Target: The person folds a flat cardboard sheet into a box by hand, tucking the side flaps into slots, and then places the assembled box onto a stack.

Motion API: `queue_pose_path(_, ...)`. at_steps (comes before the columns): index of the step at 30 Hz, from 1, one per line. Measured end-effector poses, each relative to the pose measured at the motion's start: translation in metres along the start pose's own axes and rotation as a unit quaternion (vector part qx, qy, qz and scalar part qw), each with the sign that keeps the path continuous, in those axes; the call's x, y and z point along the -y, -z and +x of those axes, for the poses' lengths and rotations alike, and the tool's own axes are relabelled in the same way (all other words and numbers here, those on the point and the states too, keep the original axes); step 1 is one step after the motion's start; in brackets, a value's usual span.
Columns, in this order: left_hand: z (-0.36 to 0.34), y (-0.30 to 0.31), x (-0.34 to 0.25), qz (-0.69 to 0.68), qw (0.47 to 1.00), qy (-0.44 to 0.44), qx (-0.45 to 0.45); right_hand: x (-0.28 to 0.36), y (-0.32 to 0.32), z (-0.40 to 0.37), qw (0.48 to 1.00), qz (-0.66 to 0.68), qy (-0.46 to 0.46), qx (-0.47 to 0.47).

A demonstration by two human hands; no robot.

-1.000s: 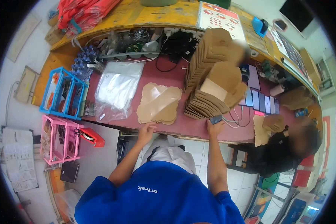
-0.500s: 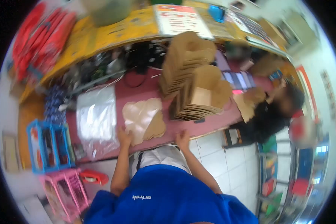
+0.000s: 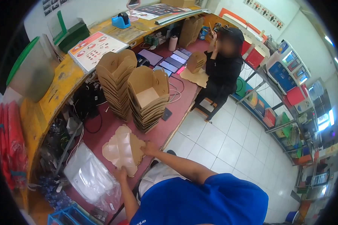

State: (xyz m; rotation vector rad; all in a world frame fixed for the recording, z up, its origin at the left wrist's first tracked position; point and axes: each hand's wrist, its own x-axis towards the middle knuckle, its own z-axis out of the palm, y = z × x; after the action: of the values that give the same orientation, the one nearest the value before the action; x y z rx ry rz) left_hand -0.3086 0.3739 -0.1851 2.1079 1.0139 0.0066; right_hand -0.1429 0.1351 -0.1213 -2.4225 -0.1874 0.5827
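Note:
A small pile of flat, unfolded brown cardboard food box blanks (image 3: 122, 147) lies on the red table top, its shiny upper face catching the light. My left hand (image 3: 120, 174) is at the pile's near lower edge, fingers closed on the cardboard rim. At the right edge, my right hand (image 3: 149, 149) pinches the blanks with bent fingers; how many sheets it grips is hidden. Beyond them stand two tall stacks of folded, open cardboard boxes, a nearer stack (image 3: 148, 98) and a farther stack (image 3: 114, 86).
Left of the blanks lies a pile of clear plastic bags (image 3: 88, 176). A dark phone (image 3: 166, 114) lies beside the nearer stack, and several phones (image 3: 172, 63) lie farther along. A person in black (image 3: 223, 63) sits at the far end. A yellow shelf (image 3: 56, 88) runs behind.
My view has turned to the right, bringing the seated person and shelving further into sight. My right hand has come from beside the blanks to their right edge.

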Motion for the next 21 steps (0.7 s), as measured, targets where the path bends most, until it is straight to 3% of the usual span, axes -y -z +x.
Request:
queue_pose_path(2, 0.002, 0.0, 0.012, -0.045, 0.999, -0.023, 0.015, -0.005, -0.01, -0.003, 1.0, 0.011, -0.007, -0.003)
queue_pose_path(5, -0.004, 0.008, 0.007, 0.061, 0.997, 0.007, -0.054, 0.006, 0.002, -0.026, 0.999, 0.021, -0.011, 0.032)
queue_pose_path(7, -0.004, 0.018, 0.008, -0.038, 0.998, -0.043, 0.015, 0.009, 0.003, -0.039, 0.999, 0.05, 0.006, 0.02)
queue_pose_path(9, -0.01, 0.022, 0.004, -0.001, 0.997, -0.04, -0.068, -0.016, -0.035, -0.035, 0.99, 0.036, 0.088, -0.105)
queue_pose_path(10, -0.022, 0.032, -0.003, -0.052, 0.985, -0.132, -0.096, -0.02, -0.034, -0.032, 0.995, 0.058, 0.07, -0.043)
queue_pose_path(11, -0.028, 0.036, -0.005, -0.023, 0.981, -0.157, -0.108, -0.028, -0.045, -0.027, 0.998, 0.019, 0.047, -0.031)
queue_pose_path(12, -0.033, 0.036, -0.008, 0.013, 0.987, -0.101, -0.125, -0.015, -0.034, -0.035, 0.999, 0.02, 0.042, -0.026)
queue_pose_path(13, -0.034, 0.041, -0.015, 0.025, 0.992, -0.066, -0.104, -0.008, -0.03, -0.041, 0.99, 0.024, 0.107, -0.09)
queue_pose_path(16, -0.04, 0.054, -0.034, -0.008, 0.992, -0.052, -0.117, 0.024, -0.009, -0.055, 0.979, 0.021, 0.151, -0.137)
queue_pose_path(19, -0.038, 0.048, -0.019, -0.07, 0.993, -0.028, -0.086, 0.021, -0.011, -0.047, 0.988, 0.1, 0.098, -0.06)
queue_pose_path(21, -0.035, 0.052, -0.015, -0.066, 0.995, -0.023, -0.067, 0.006, -0.028, -0.039, 0.971, 0.235, 0.042, -0.018)
